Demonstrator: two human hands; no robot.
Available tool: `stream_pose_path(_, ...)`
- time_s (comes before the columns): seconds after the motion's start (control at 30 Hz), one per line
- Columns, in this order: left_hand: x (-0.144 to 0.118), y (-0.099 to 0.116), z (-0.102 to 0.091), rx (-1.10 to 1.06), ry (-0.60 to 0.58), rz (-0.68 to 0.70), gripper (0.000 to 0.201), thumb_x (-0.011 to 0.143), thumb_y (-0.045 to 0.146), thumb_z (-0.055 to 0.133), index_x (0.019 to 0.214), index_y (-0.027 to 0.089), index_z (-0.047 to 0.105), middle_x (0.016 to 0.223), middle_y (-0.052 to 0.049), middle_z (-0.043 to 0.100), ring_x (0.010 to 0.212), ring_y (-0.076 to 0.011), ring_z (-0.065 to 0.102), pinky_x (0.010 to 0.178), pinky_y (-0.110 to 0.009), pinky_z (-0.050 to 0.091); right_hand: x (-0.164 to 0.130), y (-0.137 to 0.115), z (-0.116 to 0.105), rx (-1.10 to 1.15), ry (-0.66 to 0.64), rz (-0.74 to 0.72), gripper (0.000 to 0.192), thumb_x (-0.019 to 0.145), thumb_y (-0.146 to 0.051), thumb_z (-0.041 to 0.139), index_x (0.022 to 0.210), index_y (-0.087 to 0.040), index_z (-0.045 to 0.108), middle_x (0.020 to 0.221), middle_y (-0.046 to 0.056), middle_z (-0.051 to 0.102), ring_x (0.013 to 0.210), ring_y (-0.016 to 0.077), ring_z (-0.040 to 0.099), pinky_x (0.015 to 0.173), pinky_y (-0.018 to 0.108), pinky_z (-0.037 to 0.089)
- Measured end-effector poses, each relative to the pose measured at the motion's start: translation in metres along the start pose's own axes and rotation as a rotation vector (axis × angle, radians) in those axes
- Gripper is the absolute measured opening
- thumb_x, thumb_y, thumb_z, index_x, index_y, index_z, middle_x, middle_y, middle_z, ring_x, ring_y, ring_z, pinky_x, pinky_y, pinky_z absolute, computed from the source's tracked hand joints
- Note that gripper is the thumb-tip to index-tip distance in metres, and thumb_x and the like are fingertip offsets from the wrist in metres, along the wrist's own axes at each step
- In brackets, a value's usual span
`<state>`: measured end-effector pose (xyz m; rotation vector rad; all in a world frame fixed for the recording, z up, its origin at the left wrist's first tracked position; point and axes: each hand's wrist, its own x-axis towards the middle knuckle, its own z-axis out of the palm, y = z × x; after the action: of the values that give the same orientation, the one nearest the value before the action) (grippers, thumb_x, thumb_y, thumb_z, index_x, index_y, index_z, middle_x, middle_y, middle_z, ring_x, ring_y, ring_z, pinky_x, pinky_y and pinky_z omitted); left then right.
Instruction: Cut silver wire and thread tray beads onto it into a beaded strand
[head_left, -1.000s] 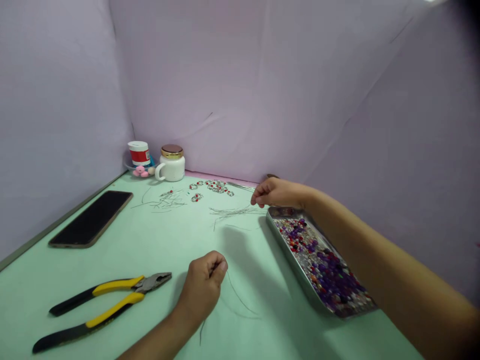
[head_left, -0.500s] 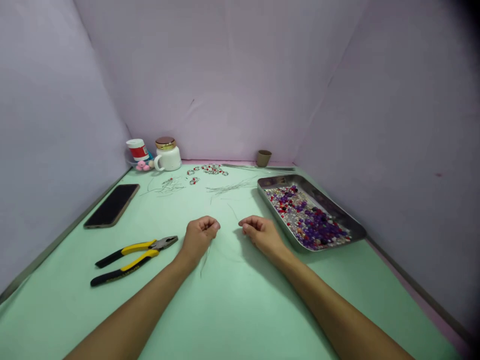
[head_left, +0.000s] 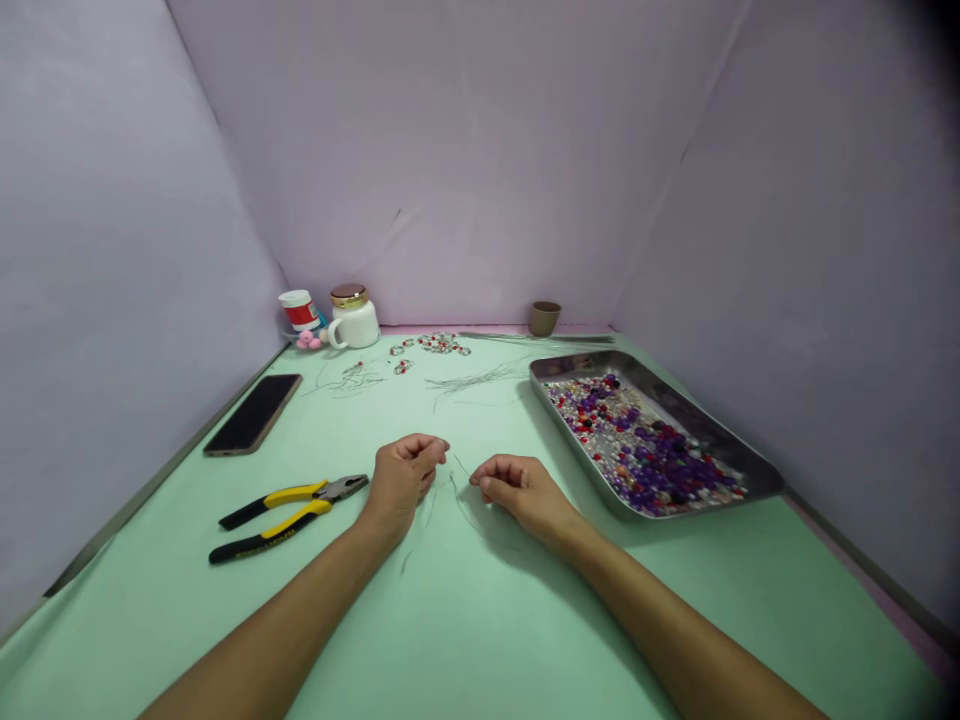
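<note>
My left hand (head_left: 401,485) is closed in a pinch, thumb against forefinger, just above the green tabletop. Thin wire strands (head_left: 430,512) trail below its fingertips; whatever else lies in the pinch is too small to make out. To its right, my right hand (head_left: 521,490) pinches a fine wire (head_left: 461,465) whose free end points up toward the left fingertips. A small gap separates the two hands. Left of my left hand lie yellow-and-black pliers (head_left: 289,515), handles spread. On the right rests a metal tray (head_left: 697,420) holding purple, red and clear beads (head_left: 652,450).
A phone (head_left: 253,414) lies at the left. Behind are a lidded white mug (head_left: 356,325), a red-and-white tub (head_left: 300,310), pink beads (head_left: 309,340), red-beaded wire pieces (head_left: 439,344), loose cut wires (head_left: 472,380) and a small brown pot (head_left: 544,318). Pale walls enclose the table.
The view has shifted, so the table things appear farther right. My hands have come closer together, the right one slightly lower. The wire between them lies differently.
</note>
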<state>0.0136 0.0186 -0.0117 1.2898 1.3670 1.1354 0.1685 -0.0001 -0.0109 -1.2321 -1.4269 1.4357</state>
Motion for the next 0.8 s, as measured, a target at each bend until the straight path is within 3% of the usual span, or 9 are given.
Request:
stream_pose_path(0.07, -0.002, 0.001, 0.001, 0.066, -0.003, 0.009, 0.026, 0.069, 0.040, 0.051, 0.065, 0.015, 0.052, 0.046, 0.007, 0.037, 0.037, -0.0051, 0.026, 0.036, -0.020, 0.021, -0.001, -0.001, 0.001, -0.002, -0.031, -0.003, 0.010, 0.064, -0.023, 0.056, 0.067, -0.013, 0.058, 0.054, -0.003, 0.050, 0.048, 0.0067, 0.036, 0.047, 0.021, 0.027)
stream_pose_path(0.17, -0.006, 0.005, -0.002, 0.228, -0.026, 0.043, 0.025, 0.072, 0.039, 0.047, 0.064, 0.016, 0.053, 0.047, 0.005, 0.043, 0.040, -0.0073, 0.034, 0.041, -0.022, 0.028, -0.002, -0.001, -0.001, 0.007, -0.013, -0.031, 0.012, 0.064, -0.025, 0.058, 0.064, -0.013, 0.057, 0.054, -0.003, 0.050, 0.048, 0.0066, 0.037, 0.047, 0.021, 0.028)
stream_pose_path(0.3, -0.009, 0.013, -0.010, 0.562, -0.085, 0.093, 0.016, 0.068, 0.032, 0.052, 0.067, 0.018, 0.061, 0.061, -0.001, 0.058, 0.056, -0.0135, 0.049, 0.055, -0.026, 0.034, 0.000, -0.001, -0.010, 0.111, 0.198, -0.090, 0.017, 0.063, -0.030, 0.061, 0.066, -0.014, 0.058, 0.053, -0.004, 0.049, 0.047, 0.0062, 0.038, 0.046, 0.020, 0.027)
stream_pose_path(0.4, -0.009, 0.016, -0.012, 0.822, -0.142, 0.089, 0.009, 0.062, 0.028, 0.058, 0.062, 0.020, 0.062, 0.061, -0.003, 0.060, 0.058, -0.0170, 0.052, 0.055, -0.027, 0.033, 0.001, 0.000, -0.017, 0.173, 0.299, -0.097, 0.022, 0.062, -0.034, 0.063, 0.068, -0.013, 0.058, 0.051, -0.004, 0.048, 0.042, 0.0050, 0.033, 0.041, 0.020, 0.022)
stream_pose_path(0.57, -0.005, 0.014, 0.000, 1.105, -0.221, 0.117, 0.014, 0.067, 0.024, 0.051, 0.059, 0.020, 0.061, 0.063, -0.005, 0.064, 0.064, -0.0195, 0.057, 0.054, -0.028, 0.034, 0.001, -0.001, -0.019, 0.178, 0.330, -0.119, 0.021, 0.062, -0.032, 0.063, 0.068, -0.013, 0.058, 0.052, -0.003, 0.049, 0.042, 0.0046, 0.033, 0.040, 0.019, 0.023)
stream_pose_path(0.7, 0.015, 0.014, 0.017, 1.238, -0.187, 0.137, 0.018, 0.071, 0.025, 0.046, 0.067, 0.018, 0.062, 0.072, -0.009, 0.066, 0.069, -0.0228, 0.059, 0.055, -0.029, 0.036, -0.002, -0.008, -0.019, 0.119, 0.365, -0.152, 0.019, 0.064, -0.031, 0.060, 0.068, -0.013, 0.059, 0.054, -0.002, 0.050, 0.044, 0.0053, 0.035, 0.040, 0.019, 0.024)
stream_pose_path(0.8, 0.029, 0.025, 0.025, 1.295, -0.155, 0.152, 0.023, 0.075, 0.027, 0.042, 0.075, 0.017, 0.063, 0.079, -0.011, 0.066, 0.075, -0.0239, 0.060, 0.058, -0.030, 0.038, -0.004, -0.011, -0.019, 0.084, 0.326, -0.154, 0.017, 0.064, -0.030, 0.059, 0.068, -0.013, 0.058, 0.053, -0.003, 0.049, 0.046, 0.0061, 0.037, 0.043, 0.019, 0.027)
